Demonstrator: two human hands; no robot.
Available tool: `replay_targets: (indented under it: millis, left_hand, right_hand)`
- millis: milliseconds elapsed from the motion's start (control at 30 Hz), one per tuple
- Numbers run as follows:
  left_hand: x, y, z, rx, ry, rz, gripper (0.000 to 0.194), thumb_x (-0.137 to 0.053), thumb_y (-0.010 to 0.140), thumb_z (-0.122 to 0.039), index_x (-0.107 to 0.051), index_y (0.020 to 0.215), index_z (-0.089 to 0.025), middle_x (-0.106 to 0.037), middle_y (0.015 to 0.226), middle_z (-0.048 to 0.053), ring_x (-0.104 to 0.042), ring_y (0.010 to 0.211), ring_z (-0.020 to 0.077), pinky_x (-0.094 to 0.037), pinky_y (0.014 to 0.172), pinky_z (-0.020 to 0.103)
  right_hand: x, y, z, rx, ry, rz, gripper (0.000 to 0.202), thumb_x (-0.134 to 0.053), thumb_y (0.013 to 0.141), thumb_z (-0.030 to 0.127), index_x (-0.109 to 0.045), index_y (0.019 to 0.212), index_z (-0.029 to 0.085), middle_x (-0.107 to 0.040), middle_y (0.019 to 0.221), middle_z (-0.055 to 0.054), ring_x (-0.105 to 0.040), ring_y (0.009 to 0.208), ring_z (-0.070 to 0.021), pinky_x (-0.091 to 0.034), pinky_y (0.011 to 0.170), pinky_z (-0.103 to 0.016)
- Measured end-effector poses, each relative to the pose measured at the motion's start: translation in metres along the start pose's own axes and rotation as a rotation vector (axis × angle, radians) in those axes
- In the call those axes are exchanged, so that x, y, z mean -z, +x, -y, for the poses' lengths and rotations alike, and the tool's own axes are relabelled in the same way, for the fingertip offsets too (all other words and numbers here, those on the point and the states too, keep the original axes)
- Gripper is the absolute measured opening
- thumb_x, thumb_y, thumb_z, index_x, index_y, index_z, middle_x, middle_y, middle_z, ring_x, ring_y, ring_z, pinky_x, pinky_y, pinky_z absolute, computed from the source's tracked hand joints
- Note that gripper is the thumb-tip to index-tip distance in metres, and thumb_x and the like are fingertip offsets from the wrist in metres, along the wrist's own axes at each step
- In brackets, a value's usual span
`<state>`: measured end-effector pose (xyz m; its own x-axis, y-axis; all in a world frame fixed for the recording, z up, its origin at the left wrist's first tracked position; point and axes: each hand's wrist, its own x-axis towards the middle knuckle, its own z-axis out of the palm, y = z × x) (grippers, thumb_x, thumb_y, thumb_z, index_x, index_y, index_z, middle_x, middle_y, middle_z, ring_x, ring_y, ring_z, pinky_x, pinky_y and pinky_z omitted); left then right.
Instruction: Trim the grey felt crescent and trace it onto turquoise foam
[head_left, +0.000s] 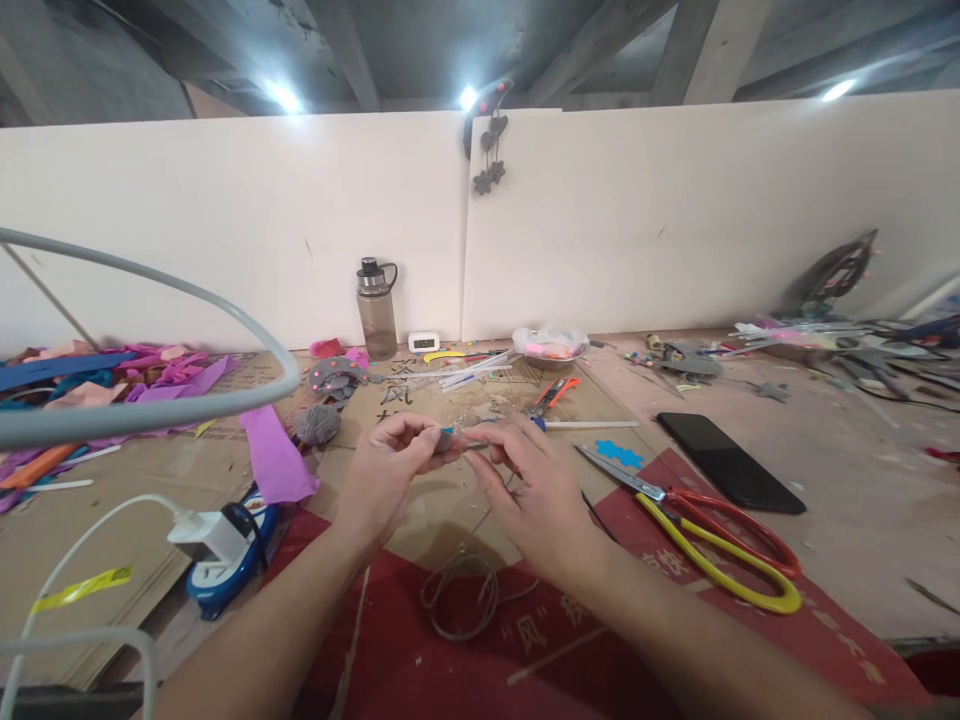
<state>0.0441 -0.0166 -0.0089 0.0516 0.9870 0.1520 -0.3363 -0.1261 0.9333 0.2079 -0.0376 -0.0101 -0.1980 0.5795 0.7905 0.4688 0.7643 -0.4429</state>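
Observation:
My left hand (396, 462) is closed, its thumb and fingers pinching a small grey piece (445, 440) with a bit of blue on it. Close against it on the right, my right hand (525, 475) has its thumb and index finger near a thin grey strand or tool, too small to make out. Below both hands a loose coil of grey cord (460, 605) lies on the red sheet (405, 640). Scissors (697, 530) with one red and one yellow handle rest to the right, beside a blue flower-shaped piece (619, 453).
A black phone (727, 460) lies at the right. Behind my hands are a bottle (376, 315), a ball of grey yarn (318, 425) and orange cutters (555, 394). A blue power strip (232, 575) and felt scraps (277, 455) are on the left; a grey tube (225, 310) crosses the view.

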Motion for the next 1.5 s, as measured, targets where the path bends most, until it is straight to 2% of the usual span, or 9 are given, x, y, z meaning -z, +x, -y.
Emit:
replay_targets:
  millis: [100,200,400,633,833,1100,1200,1367,1500]
  left_hand:
    - [-0.001,0.000,0.000,0.005,-0.004,-0.005,0.015,-0.076,0.072,-0.027,-0.067,0.070,-0.015,-0.067,0.069,-0.001,-0.066,0.069,0.0124,-0.059,0.076,0.032]
    - [-0.003,0.000,-0.001,0.014,0.005,0.007,0.016,-0.076,0.072,-0.027,-0.067,0.069,-0.015,-0.066,0.068,-0.001,-0.065,0.068,0.0118,-0.059,0.075,0.032]
    - [-0.001,0.000,0.001,0.036,0.028,0.061,0.016,-0.075,0.073,-0.028,-0.066,0.073,-0.014,-0.067,0.071,0.000,-0.066,0.068,0.0132,-0.059,0.076,0.034]
    - [0.002,0.001,0.006,0.043,0.117,0.084,0.018,-0.074,0.075,-0.031,-0.066,0.075,-0.015,-0.066,0.072,-0.001,-0.066,0.066,0.0128,-0.059,0.073,0.032]
    - [0.003,0.000,0.008,-0.047,0.253,0.072,0.017,-0.071,0.078,-0.033,-0.068,0.078,-0.016,-0.066,0.074,0.000,-0.064,0.070,0.0118,-0.056,0.070,0.025]
    - [0.003,0.002,0.006,0.051,0.066,0.191,0.017,-0.073,0.077,-0.030,-0.071,0.088,-0.017,-0.070,0.085,0.003,-0.068,0.080,0.0163,-0.057,0.082,0.034]
    - [0.001,0.001,0.005,0.061,0.041,0.180,0.016,-0.076,0.073,-0.025,-0.071,0.086,-0.016,-0.071,0.085,0.003,-0.068,0.079,0.0158,-0.058,0.081,0.033]
    - [-0.004,0.000,0.004,0.067,-0.021,0.121,0.011,-0.077,0.070,-0.021,-0.071,0.078,-0.016,-0.069,0.075,0.000,-0.067,0.070,0.0124,-0.059,0.075,0.029]
    - [-0.004,0.000,0.002,0.083,-0.009,0.103,0.011,-0.075,0.071,-0.020,-0.070,0.079,-0.015,-0.069,0.076,0.001,-0.066,0.070,0.0125,-0.060,0.072,0.031]
  right_hand:
    - [0.001,0.003,0.000,-0.135,0.068,0.001,0.009,-0.056,0.090,0.021,-0.064,0.090,0.020,-0.063,0.082,-0.003,-0.056,0.076,-0.0148,-0.045,0.068,-0.026]
    - [0.001,0.005,-0.002,-0.265,0.151,0.012,0.013,-0.058,0.088,0.026,-0.067,0.080,0.021,-0.062,0.074,-0.001,-0.055,0.071,-0.0140,-0.042,0.066,-0.026]
    - [-0.003,0.011,-0.009,-0.534,0.448,0.048,0.019,-0.065,0.080,0.033,-0.067,0.068,0.018,-0.063,0.065,0.000,-0.049,0.061,-0.0122,-0.038,0.059,-0.025]
    - [-0.006,0.013,-0.012,-0.689,0.616,0.070,0.022,-0.071,0.070,0.036,-0.063,0.061,0.017,-0.059,0.058,0.002,-0.045,0.058,-0.0108,-0.034,0.056,-0.025]
    - [-0.007,0.014,-0.011,-0.727,0.612,0.046,0.024,-0.069,0.068,0.035,-0.057,0.058,0.018,-0.050,0.055,0.005,-0.036,0.055,-0.0088,-0.027,0.053,-0.024]
    - [-0.007,0.014,-0.015,-0.738,0.571,0.027,0.025,-0.068,0.069,0.039,-0.055,0.063,0.018,-0.050,0.057,0.004,-0.039,0.056,-0.0098,-0.030,0.053,-0.024]
    - [-0.007,0.014,-0.014,-0.703,0.510,0.032,0.024,-0.066,0.071,0.037,-0.055,0.063,0.018,-0.047,0.057,0.005,-0.037,0.055,-0.0098,-0.030,0.053,-0.025]
    - [-0.006,0.014,-0.007,-0.566,0.279,-0.023,0.019,-0.063,0.074,0.029,-0.053,0.061,0.019,-0.039,0.056,0.006,-0.034,0.056,-0.0099,-0.029,0.055,-0.025]
    - [-0.006,0.012,-0.007,-0.531,0.263,-0.031,0.020,-0.063,0.076,0.029,-0.054,0.062,0.019,-0.041,0.058,0.006,-0.037,0.057,-0.0101,-0.030,0.056,-0.025]
